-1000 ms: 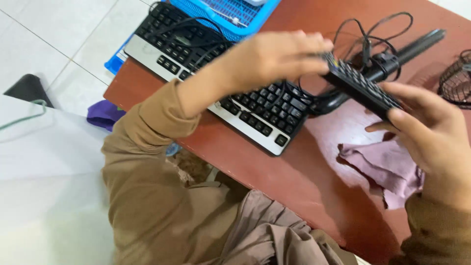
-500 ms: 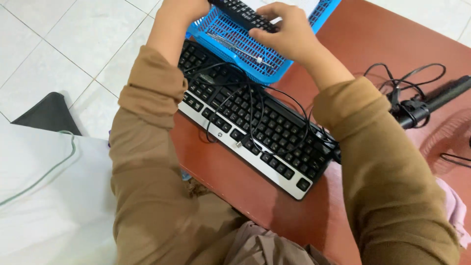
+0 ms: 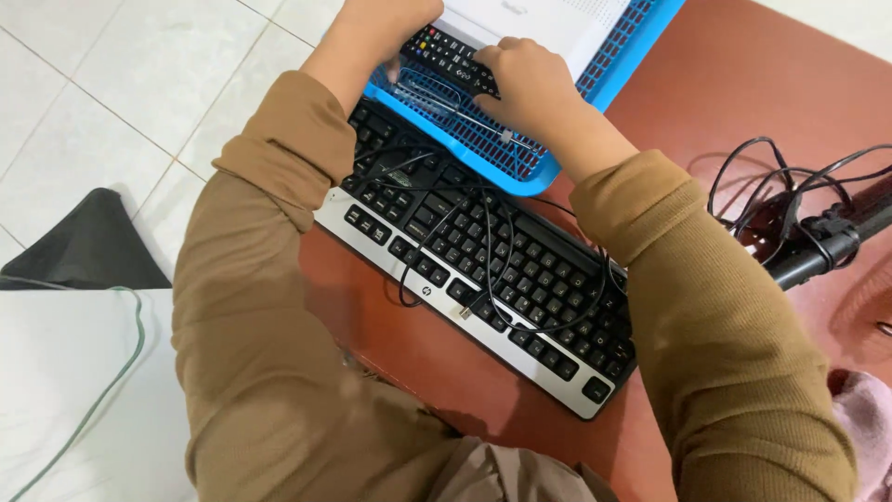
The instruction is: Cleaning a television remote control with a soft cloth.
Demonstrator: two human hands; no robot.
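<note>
2 long tan-brown fabric sleeves (image 3: 725, 335) with ribbed cuffs cover both arms; bare hands (image 3: 530, 79); taupe creased cloth garment (image 3: 511, 474) at the lap.

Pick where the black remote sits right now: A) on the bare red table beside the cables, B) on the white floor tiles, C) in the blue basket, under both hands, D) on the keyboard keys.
C: the black remote lies over the blue basket, with the left hand and right hand on it, beyond the keyboard.
</note>
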